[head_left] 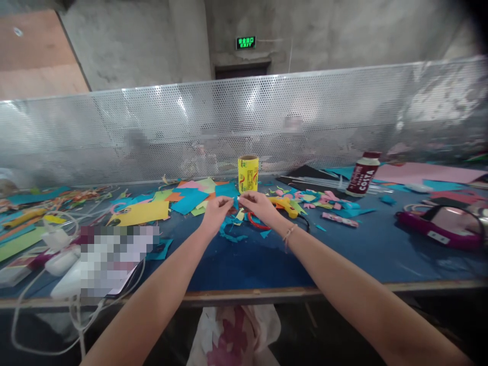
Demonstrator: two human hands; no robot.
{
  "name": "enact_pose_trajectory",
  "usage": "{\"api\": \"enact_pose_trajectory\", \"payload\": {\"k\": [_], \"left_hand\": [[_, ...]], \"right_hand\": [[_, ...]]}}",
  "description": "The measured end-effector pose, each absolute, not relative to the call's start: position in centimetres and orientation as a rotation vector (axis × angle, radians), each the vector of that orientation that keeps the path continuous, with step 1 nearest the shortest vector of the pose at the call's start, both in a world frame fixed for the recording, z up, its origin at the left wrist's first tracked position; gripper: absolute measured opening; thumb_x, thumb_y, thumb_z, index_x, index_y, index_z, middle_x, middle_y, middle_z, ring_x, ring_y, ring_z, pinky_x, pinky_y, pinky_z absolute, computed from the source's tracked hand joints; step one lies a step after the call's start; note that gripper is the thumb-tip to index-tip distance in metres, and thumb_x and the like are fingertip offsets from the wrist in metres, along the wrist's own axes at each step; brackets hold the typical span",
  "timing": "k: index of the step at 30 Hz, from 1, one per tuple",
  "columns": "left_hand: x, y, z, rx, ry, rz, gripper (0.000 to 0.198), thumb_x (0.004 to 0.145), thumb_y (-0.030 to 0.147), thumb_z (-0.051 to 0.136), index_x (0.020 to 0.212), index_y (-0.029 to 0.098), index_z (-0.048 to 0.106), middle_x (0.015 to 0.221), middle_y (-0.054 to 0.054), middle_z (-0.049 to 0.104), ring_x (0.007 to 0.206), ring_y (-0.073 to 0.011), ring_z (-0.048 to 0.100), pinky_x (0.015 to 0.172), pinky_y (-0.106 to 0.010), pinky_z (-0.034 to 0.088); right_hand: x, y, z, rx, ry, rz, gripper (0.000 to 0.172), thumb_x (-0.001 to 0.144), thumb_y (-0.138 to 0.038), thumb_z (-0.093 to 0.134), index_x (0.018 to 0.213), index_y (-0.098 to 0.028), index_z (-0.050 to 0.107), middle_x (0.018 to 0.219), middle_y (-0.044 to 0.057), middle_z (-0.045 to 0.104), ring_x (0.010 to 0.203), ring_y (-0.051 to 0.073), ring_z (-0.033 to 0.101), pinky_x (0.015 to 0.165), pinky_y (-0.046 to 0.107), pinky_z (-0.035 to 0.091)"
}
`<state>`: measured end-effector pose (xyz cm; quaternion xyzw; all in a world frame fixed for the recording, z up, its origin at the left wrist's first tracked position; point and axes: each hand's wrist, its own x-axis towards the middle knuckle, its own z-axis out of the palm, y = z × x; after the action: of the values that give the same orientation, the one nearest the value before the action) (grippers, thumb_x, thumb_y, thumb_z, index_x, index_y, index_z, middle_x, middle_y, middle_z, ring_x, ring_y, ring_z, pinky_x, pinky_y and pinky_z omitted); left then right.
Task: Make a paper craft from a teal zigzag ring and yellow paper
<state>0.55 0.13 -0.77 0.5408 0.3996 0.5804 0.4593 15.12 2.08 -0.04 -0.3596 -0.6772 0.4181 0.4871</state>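
Observation:
My left hand and my right hand meet above the middle of the blue table, fingertips pinched and almost touching. A tiny pale bit shows between them, too small to name. Just behind my fingers stands a yellow printed roll, upright with an open top. Under and between my hands lie torn blue paper scraps. A red ring-shaped piece rests by my right wrist. Beyond that wrist lies a yellow tool with a black cord, seemingly a glue gun, partly hidden by my hand.
Coloured paper sheets spread to the left, scraps to the right. White cables and a charger crowd the left front. A dark red bottle and a purple device stand right. A perforated metal screen closes the back.

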Motion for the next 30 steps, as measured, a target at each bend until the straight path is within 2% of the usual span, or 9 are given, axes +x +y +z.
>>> {"api": "enact_pose_trajectory", "payload": {"k": [3, 6, 12, 14, 17, 20, 23, 30], "left_hand": [[0.7, -0.2, -0.8, 1.397, 0.967, 1.383, 0.017, 0.068, 0.03, 0.061, 0.074, 0.015, 0.059, 0.064, -0.001, 0.061, 0.058, -0.0114, 0.059, 0.063, -0.027, 0.049], [0.8, -0.5, -0.7, 1.417, 0.963, 1.33, 0.015, 0.067, 0.028, 0.061, 0.073, 0.014, 0.059, 0.063, -0.002, 0.062, 0.06, -0.0123, 0.06, 0.064, -0.027, 0.049], [0.6, -0.6, -0.4, 1.476, 1.07, 1.297, 0.009, 0.061, 0.023, 0.063, 0.065, 0.016, 0.06, 0.058, -0.001, 0.06, 0.057, -0.0132, 0.058, 0.059, -0.027, 0.048], [0.4, -0.5, -0.3, 1.501, 1.106, 1.341, 0.01, 0.059, 0.025, 0.064, 0.063, 0.016, 0.061, 0.057, 0.0, 0.059, 0.055, -0.012, 0.055, 0.055, -0.025, 0.045], [0.1, -0.2, -0.1, 1.372, 1.097, 1.446, 0.014, 0.058, 0.027, 0.066, 0.062, 0.015, 0.06, 0.056, 0.0, 0.057, 0.054, -0.0103, 0.052, 0.052, -0.022, 0.041], [-0.1, -0.1, 0.0, 1.18, 1.013, 1.46, 0.019, 0.056, 0.028, 0.068, 0.063, 0.014, 0.058, 0.058, 0.0, 0.056, 0.055, -0.0091, 0.052, 0.052, -0.02, 0.039], [0.0, 0.0, -0.1, 1.118, 0.961, 1.436, 0.019, 0.055, 0.027, 0.07, 0.064, 0.014, 0.058, 0.057, 0.0, 0.057, 0.053, -0.008, 0.051, 0.053, -0.021, 0.038], [0.2, -0.2, -0.1, 1.057, 0.875, 1.412, 0.02, 0.054, 0.02, 0.071, 0.068, 0.014, 0.058, 0.057, 0.001, 0.058, 0.054, -0.0086, 0.052, 0.059, -0.023, 0.04]], "right_hand": [[14.8, 1.7, 0.1, -0.903, -1.731, 0.847, 0.025, 0.068, -0.042, 0.061, 0.065, -0.018, 0.055, 0.056, -0.002, 0.052, 0.052, 0.011, 0.05, 0.053, 0.025, 0.045], [15.0, 1.6, 0.2, -0.936, -1.82, 0.609, 0.024, 0.073, -0.037, 0.056, 0.058, -0.018, 0.054, 0.051, -0.003, 0.05, 0.05, 0.01, 0.045, 0.052, 0.024, 0.04], [15.7, 1.7, 0.3, -0.909, -2.039, 0.366, 0.024, 0.08, -0.029, 0.048, 0.061, -0.019, 0.058, 0.057, 0.0, 0.055, 0.056, 0.012, 0.05, 0.056, 0.025, 0.039], [15.8, 1.5, 0.5, -0.891, -2.003, 0.281, 0.023, 0.083, -0.026, 0.044, 0.07, -0.019, 0.06, 0.067, 0.003, 0.06, 0.063, 0.014, 0.055, 0.062, 0.027, 0.043], [16.0, 1.3, 0.8, -0.779, -1.945, 0.189, 0.02, 0.083, -0.023, 0.044, 0.094, -0.02, 0.06, 0.095, 0.008, 0.062, 0.082, 0.016, 0.058, 0.068, 0.029, 0.047], [16.2, 1.5, 0.6, -0.579, -2.085, 0.106, 0.022, 0.08, -0.021, 0.051, 0.1, -0.022, 0.06, 0.105, 0.007, 0.059, 0.097, 0.018, 0.055, 0.077, 0.032, 0.049], [16.2, 2.0, 0.1, -0.501, -2.111, 0.006, 0.018, 0.08, -0.021, 0.054, 0.094, -0.023, 0.063, 0.1, 0.006, 0.061, 0.095, 0.017, 0.056, 0.086, 0.035, 0.047], [16.1, 1.9, 0.1, -0.525, -2.038, -0.031, 0.011, 0.08, -0.024, 0.054, 0.082, -0.022, 0.065, 0.086, 0.004, 0.064, 0.083, 0.015, 0.059, 0.078, 0.032, 0.05]]}}
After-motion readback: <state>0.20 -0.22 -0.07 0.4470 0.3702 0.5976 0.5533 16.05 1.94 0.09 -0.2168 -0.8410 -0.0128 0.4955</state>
